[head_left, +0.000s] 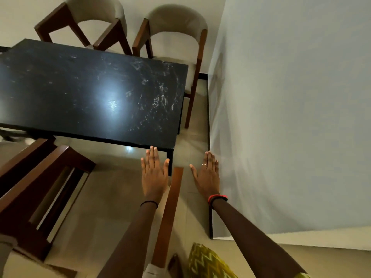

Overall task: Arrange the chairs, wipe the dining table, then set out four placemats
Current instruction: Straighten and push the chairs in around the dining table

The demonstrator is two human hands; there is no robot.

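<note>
Two hands: left hand point(154, 173) and right hand point(205, 176) hovering flat, fingers straight, gripping nothing, lower centre.
Dining table point(80, 93): lying across left centre, smears showing on dark top.
Top of frame: left cushioned chair point(84, 15) and right cushioned chair point(178, 23) standing beyond table.
Lower left: wooden chair point(40, 177) sitting.

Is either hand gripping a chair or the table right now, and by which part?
Nothing is held: the left hand and right hand are both stretched out flat, fingers straight.
</note>
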